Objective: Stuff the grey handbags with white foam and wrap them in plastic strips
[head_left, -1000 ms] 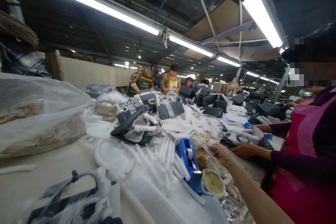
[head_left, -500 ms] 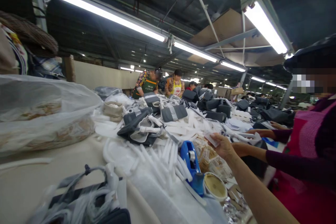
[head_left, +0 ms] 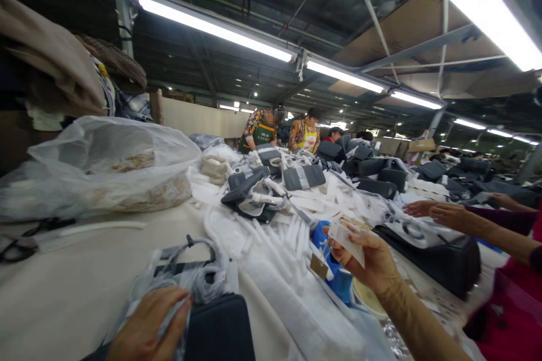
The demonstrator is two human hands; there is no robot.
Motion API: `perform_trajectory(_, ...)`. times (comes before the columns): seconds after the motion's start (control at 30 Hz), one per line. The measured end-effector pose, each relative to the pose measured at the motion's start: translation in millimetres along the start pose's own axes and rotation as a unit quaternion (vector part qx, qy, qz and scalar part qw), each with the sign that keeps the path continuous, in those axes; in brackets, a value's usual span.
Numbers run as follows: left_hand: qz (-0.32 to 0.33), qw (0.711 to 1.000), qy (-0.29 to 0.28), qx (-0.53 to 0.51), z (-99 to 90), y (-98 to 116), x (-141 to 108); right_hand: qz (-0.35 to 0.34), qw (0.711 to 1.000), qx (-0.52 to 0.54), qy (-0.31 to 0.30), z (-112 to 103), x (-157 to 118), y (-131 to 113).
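At the lower left, my left hand (head_left: 150, 321) is closed on clear plastic wrapping (head_left: 169, 313) at the side of a dark handbag (head_left: 220, 327). The bag's grey handle (head_left: 188, 245) stands up behind, with coiled plastic-covered straps (head_left: 212, 279) beside it. To the right, my right hand (head_left: 372, 259) holds a thin white tag (head_left: 347, 240) between thumb and fingers. A small brown tag (head_left: 319, 266) hangs just below that hand. Behind it, a blue tape dispenser (head_left: 339, 285) is partly hidden.
White foam tubes (head_left: 292, 248) and several dark bags (head_left: 302, 177) pile up across the table. A large clear plastic sack (head_left: 122, 163) sits at left. A co-worker's hands (head_left: 444, 214) reach over a black bag (head_left: 440, 256) at right. A round tub (head_left: 368, 296) stands near my right wrist.
My left hand has come into view and grips the plastic at the handbag. My right hand, holding the white tag, has moved lower, and a brown tag now shows. The view has swung left.
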State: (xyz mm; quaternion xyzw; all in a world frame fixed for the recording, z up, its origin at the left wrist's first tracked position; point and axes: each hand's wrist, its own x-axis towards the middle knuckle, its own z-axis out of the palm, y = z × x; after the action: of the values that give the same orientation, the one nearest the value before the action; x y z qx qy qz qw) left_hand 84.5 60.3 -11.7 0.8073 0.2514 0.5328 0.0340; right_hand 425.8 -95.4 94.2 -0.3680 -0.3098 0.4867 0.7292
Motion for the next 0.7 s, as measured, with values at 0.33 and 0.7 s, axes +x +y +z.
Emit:
perform_trajectory(0.33,-0.2,0.914,-0.093,-0.34,39.4,141,14,0.15,0.975,0.111,-0.118,59,-25,65)
perform_trajectory(0.7,-0.318,0.854,-0.195,-0.362,17.3,119,24,0.161,0.963,0.151,-0.151,69,-32,90)
